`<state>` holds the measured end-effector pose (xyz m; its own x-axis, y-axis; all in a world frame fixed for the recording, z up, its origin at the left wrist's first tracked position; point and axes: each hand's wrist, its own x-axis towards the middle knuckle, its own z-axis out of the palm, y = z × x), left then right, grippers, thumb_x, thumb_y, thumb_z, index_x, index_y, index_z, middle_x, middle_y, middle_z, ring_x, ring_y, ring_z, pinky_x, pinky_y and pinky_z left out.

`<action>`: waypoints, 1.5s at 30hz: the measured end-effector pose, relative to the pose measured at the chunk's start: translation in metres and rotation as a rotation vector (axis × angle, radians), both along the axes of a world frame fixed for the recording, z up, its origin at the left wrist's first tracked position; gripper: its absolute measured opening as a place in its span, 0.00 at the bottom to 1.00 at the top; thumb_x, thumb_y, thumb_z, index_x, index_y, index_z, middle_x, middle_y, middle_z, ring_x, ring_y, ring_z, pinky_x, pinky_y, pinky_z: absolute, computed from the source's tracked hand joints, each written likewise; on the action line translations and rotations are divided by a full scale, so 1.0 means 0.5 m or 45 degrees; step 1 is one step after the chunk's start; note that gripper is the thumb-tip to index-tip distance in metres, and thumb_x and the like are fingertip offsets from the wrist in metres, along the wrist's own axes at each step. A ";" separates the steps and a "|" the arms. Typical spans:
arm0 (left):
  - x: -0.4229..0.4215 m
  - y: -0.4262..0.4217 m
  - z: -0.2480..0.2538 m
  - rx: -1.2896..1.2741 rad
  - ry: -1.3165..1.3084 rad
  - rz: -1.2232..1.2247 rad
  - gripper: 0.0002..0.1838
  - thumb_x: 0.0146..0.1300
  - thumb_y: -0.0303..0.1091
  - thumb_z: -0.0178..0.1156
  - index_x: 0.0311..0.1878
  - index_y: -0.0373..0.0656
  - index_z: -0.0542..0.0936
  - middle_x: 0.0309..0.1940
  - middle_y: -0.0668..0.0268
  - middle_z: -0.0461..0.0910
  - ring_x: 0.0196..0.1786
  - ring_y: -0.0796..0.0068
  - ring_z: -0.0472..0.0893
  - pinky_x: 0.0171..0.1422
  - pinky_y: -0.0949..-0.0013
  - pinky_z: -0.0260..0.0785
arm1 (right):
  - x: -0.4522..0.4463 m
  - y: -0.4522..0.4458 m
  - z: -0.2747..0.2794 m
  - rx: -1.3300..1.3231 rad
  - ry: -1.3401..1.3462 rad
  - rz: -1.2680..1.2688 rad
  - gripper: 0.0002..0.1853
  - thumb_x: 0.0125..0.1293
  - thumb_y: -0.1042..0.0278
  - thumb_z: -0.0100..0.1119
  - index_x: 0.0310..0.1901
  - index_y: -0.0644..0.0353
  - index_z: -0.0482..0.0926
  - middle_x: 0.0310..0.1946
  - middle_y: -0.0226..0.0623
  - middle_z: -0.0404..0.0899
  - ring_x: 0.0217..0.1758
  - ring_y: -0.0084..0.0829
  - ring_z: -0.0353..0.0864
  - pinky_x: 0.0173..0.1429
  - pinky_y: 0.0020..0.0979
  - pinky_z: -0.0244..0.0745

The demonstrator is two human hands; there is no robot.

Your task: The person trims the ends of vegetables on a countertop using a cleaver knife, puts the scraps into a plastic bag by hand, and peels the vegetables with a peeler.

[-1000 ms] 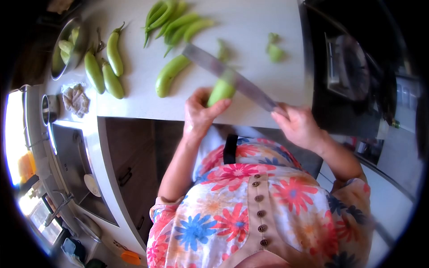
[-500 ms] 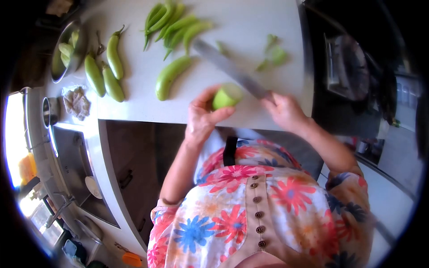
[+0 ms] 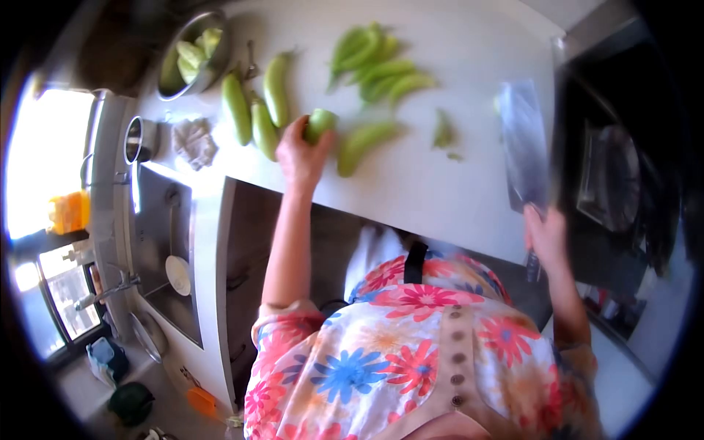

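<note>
1. Obstacles: three green eggplants point(image 3: 276, 92) lie just left of the left hand point(image 3: 303, 158); a single eggplant point(image 3: 363, 144) lies just right. Peppers point(image 3: 378, 66) lie farther back.
2. Left hand: thumb and fingers pinch the eggplant piece point(image 3: 321, 123) over the counter point(image 3: 455, 198); counter contact cannot be determined.
3. Right hand point(image 3: 546, 235): fingers wrap the knife point(image 3: 525, 143) handle; blade points away from the body.
4. Clearances: left forearm crosses the front edge; blade parallels the right edge. Scraps point(image 3: 443, 132) lie between single eggplant and blade.
</note>
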<state>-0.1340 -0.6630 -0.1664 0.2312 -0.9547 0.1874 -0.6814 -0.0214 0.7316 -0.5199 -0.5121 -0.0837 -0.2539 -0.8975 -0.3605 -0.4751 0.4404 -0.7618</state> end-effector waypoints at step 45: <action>-0.189 0.143 0.056 1.312 0.781 -0.787 0.22 0.53 0.40 0.62 0.45 0.31 0.79 0.26 0.60 0.79 0.26 0.74 0.78 0.33 0.70 0.71 | 0.061 0.063 0.037 -0.127 0.330 0.686 0.09 0.63 0.71 0.53 0.43 0.63 0.75 0.22 0.48 0.76 0.26 0.49 0.77 0.31 0.41 0.71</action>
<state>-0.2285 -0.5917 -0.1383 -0.4971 -0.5749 -0.6499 -0.3506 -0.5521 0.7565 -0.4896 -0.4808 -0.0653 0.1775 -0.9505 -0.2549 -0.7870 0.0184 -0.6167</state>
